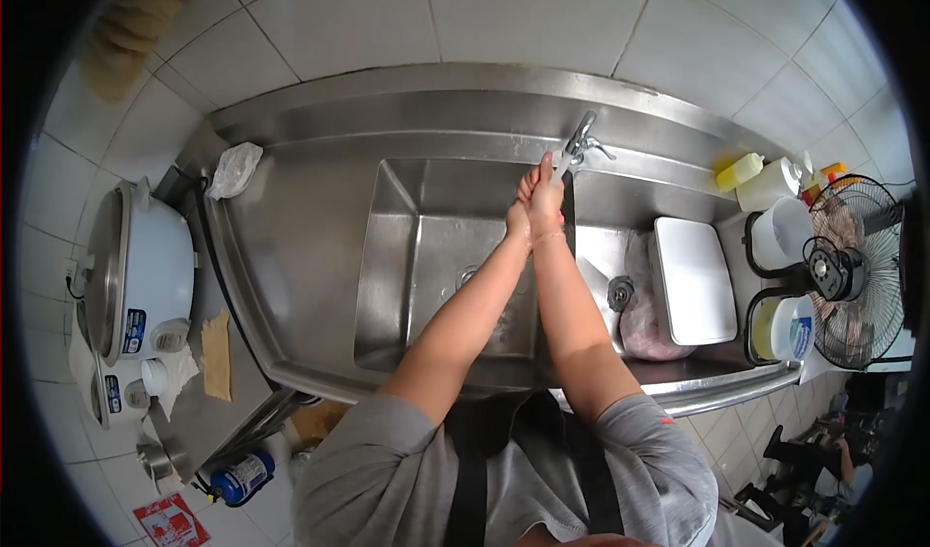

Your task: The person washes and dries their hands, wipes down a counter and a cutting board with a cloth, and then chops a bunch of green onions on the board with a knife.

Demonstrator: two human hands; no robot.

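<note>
My left hand and my right hand are clasped together over the right rim of the large sink basin. Their fingers are curled and pressed against each other, and part of each hand is hidden by the other. Just above them is the metal faucet, with what looks like a thin stream of water falling onto the hands. A thin band shows at my right wrist. No separate object is visible between the hands.
A white lidded container and a plastic bag with pinkish contents occupy the right basin. Bottles, buckets and a fan stand farther right. A crumpled plastic bag and large cooker are left.
</note>
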